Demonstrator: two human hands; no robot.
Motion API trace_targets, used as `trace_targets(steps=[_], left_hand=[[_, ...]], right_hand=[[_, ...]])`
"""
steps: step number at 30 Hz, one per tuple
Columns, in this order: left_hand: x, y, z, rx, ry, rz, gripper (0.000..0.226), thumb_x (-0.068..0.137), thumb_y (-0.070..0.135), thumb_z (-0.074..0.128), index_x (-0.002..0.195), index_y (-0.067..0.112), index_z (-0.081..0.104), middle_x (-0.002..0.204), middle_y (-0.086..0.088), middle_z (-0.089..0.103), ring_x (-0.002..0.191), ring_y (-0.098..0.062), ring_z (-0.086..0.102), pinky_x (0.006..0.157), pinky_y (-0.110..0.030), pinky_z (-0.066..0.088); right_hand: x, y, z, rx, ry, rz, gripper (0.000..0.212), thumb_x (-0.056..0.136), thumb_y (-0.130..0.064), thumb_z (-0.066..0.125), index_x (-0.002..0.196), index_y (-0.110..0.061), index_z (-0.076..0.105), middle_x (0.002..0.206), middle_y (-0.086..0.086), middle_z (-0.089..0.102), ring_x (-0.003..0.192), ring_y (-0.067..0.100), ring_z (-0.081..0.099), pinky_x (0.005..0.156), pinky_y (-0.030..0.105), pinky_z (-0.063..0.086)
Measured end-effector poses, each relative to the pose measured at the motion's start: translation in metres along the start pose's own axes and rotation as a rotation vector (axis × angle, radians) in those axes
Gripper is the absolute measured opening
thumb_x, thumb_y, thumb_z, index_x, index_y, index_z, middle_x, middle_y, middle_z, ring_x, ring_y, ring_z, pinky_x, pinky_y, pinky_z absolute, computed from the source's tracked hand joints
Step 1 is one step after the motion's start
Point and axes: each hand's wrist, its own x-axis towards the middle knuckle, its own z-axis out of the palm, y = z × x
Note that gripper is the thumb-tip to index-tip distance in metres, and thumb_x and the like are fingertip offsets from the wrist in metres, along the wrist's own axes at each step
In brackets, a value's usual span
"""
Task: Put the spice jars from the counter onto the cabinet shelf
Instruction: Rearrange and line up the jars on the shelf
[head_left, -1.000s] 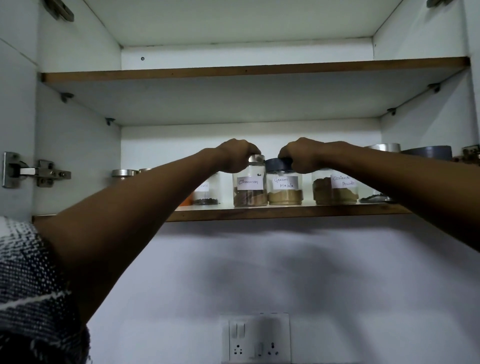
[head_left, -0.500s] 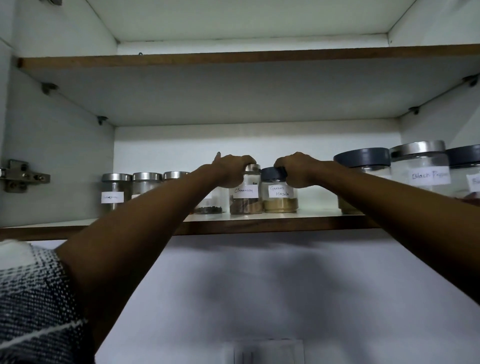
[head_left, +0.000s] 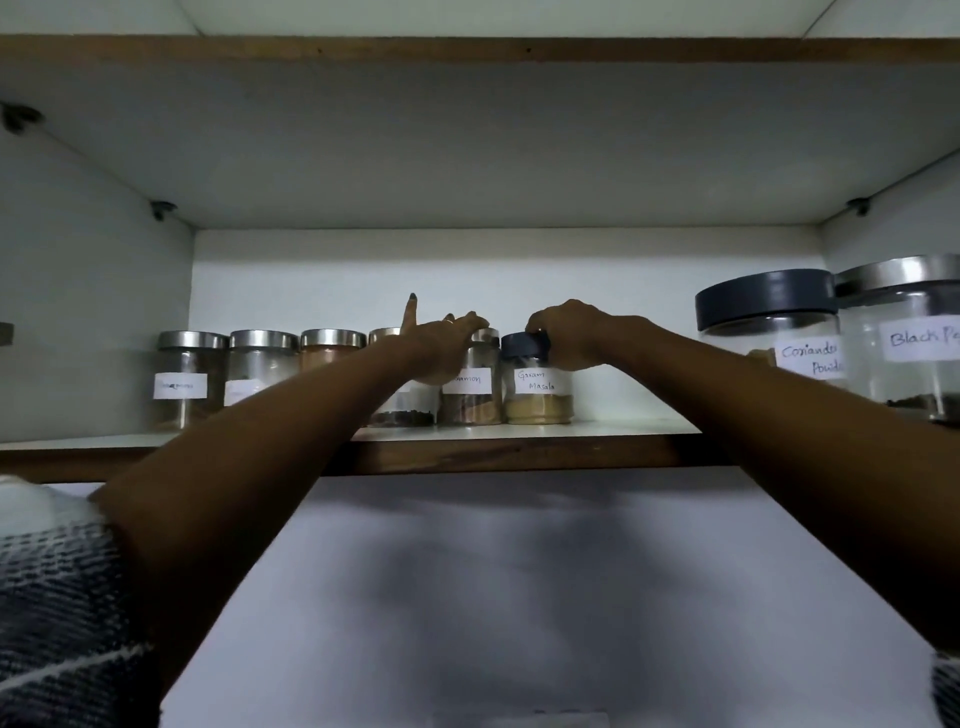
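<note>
Both jars stood on cabinet shelf (head_left: 519, 451), mid-row, touching. L hand (head_left: 441, 348) lay over cinnamon jar (head_left: 471, 387) w/ fingers spread, one pointing up, not gripping. R hand (head_left: 571, 332) was curled round dark lid of garam masala jar (head_left: 537, 384).

Head view: low, facing up, near shelf (head_left: 519, 452).

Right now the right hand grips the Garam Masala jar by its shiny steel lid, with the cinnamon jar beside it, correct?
Not quite. The head view shows the Garam Masala jar has a dark lid, not steel. The right hand does grip it there, and the cinnamon jar stands beside it.
</note>
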Motion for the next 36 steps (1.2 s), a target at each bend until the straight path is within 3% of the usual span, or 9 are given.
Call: trace_targets(steps=[4,10,12,14,19,21,23,26,36], left_hand=[[0.004,-0.003,0.000,-0.015,-0.018,-0.005,0.075,0.084,-0.010,0.037,0.149,0.022,0.014,0.153,-0.009,0.033,0.145,-0.024,0.022,0.110,-0.056,-0.021],[-0.003,0.008,-0.012,0.158,-0.174,-0.034,0.075,0.093,-0.003,0.032,0.150,0.019,-0.011,0.160,-0.005,-0.010,0.148,-0.025,-0.007,0.110,-0.061,-0.013],[-0.008,0.015,-0.019,0.175,-0.174,-0.044,0.070,0.097,0.007,0.030,0.149,0.016,-0.016,0.160,-0.006,-0.010,0.147,-0.028,-0.011,0.110,-0.061,-0.012],[-0.015,0.021,-0.030,0.106,-0.094,-0.017,0.066,0.101,0.021,0.031,0.149,0.014,-0.013,0.161,-0.008,-0.002,0.147,-0.027,-0.009,0.111,-0.057,-0.015],[-0.033,0.035,-0.066,0.041,0.141,0.133,0.044,0.099,0.025,0.039,0.142,0.019,0.033,0.141,-0.002,0.051,0.138,-0.021,0.036,0.117,-0.046,-0.007],[-0.041,0.043,-0.083,0.037,0.227,0.182,0.036,0.098,0.026,0.040,0.134,0.020,0.045,0.131,0.001,0.060,0.130,-0.021,0.045,0.118,-0.043,0.003],[-0.046,0.052,-0.098,-0.011,0.298,0.235,0.034,0.098,0.025,0.040,0.129,0.019,0.052,0.127,0.001,0.063,0.123,-0.021,0.053,0.114,-0.039,0.020],[-0.054,0.071,-0.117,-0.171,0.338,0.283,0.032,0.097,0.025,0.041,0.123,0.018,0.058,0.123,0.001,0.065,0.114,-0.022,0.057,0.094,-0.031,0.040],[-0.062,0.147,-0.145,-0.324,0.322,0.458,0.035,0.096,0.028,0.044,0.128,0.018,0.053,0.130,0.001,0.059,0.119,-0.019,0.052,0.092,-0.027,0.037]], right_hand=[[0.000,0.003,0.001,-0.027,-0.006,-0.025,0.021,0.091,-0.015,0.049,0.110,-0.011,0.058,0.111,0.011,0.062,0.099,0.029,0.058,0.078,0.033,0.046],[-0.010,-0.004,-0.001,-0.110,-0.072,0.027,0.030,0.091,-0.007,0.045,0.120,-0.013,0.051,0.119,0.011,0.058,0.103,0.027,0.055,0.090,0.039,0.044],[-0.015,-0.008,-0.005,-0.283,-0.134,0.038,0.044,0.094,-0.010,0.041,0.138,-0.014,0.037,0.134,0.011,0.051,0.122,0.029,0.047,0.108,0.052,0.027],[-0.022,-0.013,-0.011,-0.436,-0.133,-0.007,0.054,0.096,-0.015,0.037,0.147,-0.017,0.021,0.149,0.007,0.035,0.140,0.029,0.028,0.113,0.059,0.009],[-0.044,-0.009,-0.047,-0.510,0.020,-0.162,0.032,0.093,-0.023,0.044,0.123,-0.017,0.054,0.125,0.005,0.059,0.118,0.026,0.051,0.099,0.043,0.033],[-0.054,-0.004,-0.071,-0.579,0.090,-0.186,0.030,0.090,-0.018,0.047,0.116,-0.019,0.061,0.123,0.004,0.061,0.118,0.026,0.051,0.096,0.041,0.036],[-0.065,0.006,-0.096,-0.578,0.151,-0.166,0.031,0.088,-0.013,0.045,0.113,-0.017,0.063,0.122,0.006,0.063,0.117,0.028,0.052,0.095,0.041,0.038],[-0.086,0.030,-0.135,-0.421,0.144,-0.062,0.028,0.090,-0.010,0.044,0.107,-0.012,0.066,0.116,0.011,0.066,0.110,0.030,0.057,0.096,0.044,0.044],[-0.170,0.120,-0.177,-0.245,0.108,0.164,0.023,0.088,-0.001,0.052,0.098,-0.008,0.071,0.110,0.012,0.069,0.103,0.028,0.061,0.090,0.037,0.046]])
